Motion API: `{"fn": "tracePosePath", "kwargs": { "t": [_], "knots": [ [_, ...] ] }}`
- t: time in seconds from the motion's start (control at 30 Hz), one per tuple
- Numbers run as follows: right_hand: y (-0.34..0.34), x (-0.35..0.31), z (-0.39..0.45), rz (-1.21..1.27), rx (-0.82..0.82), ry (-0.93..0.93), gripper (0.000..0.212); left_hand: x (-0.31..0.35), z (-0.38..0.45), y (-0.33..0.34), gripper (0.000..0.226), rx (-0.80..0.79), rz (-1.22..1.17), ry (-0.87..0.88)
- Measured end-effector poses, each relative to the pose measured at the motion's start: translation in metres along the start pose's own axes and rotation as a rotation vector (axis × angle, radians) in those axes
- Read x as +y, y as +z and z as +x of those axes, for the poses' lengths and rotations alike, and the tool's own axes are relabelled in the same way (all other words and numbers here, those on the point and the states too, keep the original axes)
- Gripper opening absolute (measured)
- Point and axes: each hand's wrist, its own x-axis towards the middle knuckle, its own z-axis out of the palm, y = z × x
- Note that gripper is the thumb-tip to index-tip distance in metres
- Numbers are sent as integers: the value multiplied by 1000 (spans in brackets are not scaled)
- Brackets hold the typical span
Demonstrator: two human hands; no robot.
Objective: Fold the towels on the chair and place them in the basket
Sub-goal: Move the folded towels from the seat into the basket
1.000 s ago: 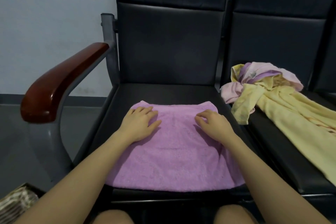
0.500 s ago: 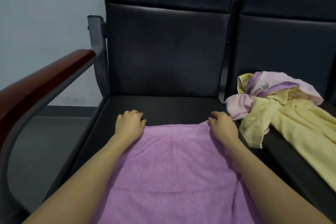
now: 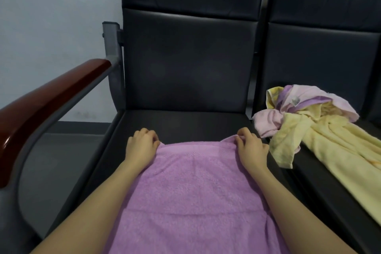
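Black padded seat (image 3: 185, 123) of the armchair served as the work surface and as the landmark for this entry; its upright backrest (image 3: 185, 64) closed off the far side. Purple towel (image 3: 191, 187) lay flat on the seat, running from mid-seat toward the near edge and out of frame at the bottom. Its far hem sat well short of the backrest, leaving a bare strip of seat beyond it. Left hand (image 3: 141, 146) had fingers curled at the towel's far left corner, gripping it; the corner itself was hidden under the fingers. Right hand (image 3: 250, 146) pinched the far right corner, which was lifted slightly into a small peak between thumb and fingers. Both forearms lay along the towel's side edges. Left of the seat, a red-brown wooden armrest (image 3: 47, 101) on a grey metal frame bounded that side, with grey floor (image 3: 72, 130) visible beneath it. Right of the seat, on the adjoining black seat (image 3: 329, 202), a loose heap: a yellow towel (image 3: 338, 146) trailing toward the near right, touching and partly under a crumpled pink towel (image 3: 274, 121) with a purple band. The heap's nearest fold lay just beside the right hand, not touching it. Basket not seen in this view.
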Motion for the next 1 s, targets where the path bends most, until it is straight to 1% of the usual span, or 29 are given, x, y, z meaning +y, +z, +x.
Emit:
{"fn": "tracePosePath", "kwargs": {
  "t": [0.1,0.2,0.27,0.33,0.4,0.5,0.6,0.7,0.77,0.87,0.93,1.0],
  "knots": [
    [-4,-3,-7,75,47,-20,10,4,-4,-2,18,32,31,8],
    [-15,-9,-11,202,135,-32,13,11,-12,-13,15,142,-72,32],
    [-25,-12,-13,272,154,-47,19,16,-17,-26,14,229,-159,46],
    [-36,-14,-16,281,172,-95,26,20,-19,-43,14,286,-253,38],
    [-49,-18,-21,284,196,-125,30,23,-20,-59,19,309,-330,29],
    [-68,-24,-34,341,208,-135,35,27,-30,-75,27,303,-371,25],
    [-83,-27,-50,354,196,-120,36,26,-48,-83,30,311,-447,-3],
    [-92,-25,-63,340,212,-133,34,22,-65,-89,31,361,-564,-74],
    [-97,-23,-72,331,247,-118,31,19,-76,-91,30,406,-552,-133],
    [-103,-19,-84,264,298,-97,28,16,-91,-93,28,432,-460,-216],
    [-101,-16,-89,221,276,-71,28,12,-99,-89,28,386,-373,-240],
    [-95,-14,-93,191,217,-18,29,6,-103,-80,25,305,-269,-264]
  ]
}}
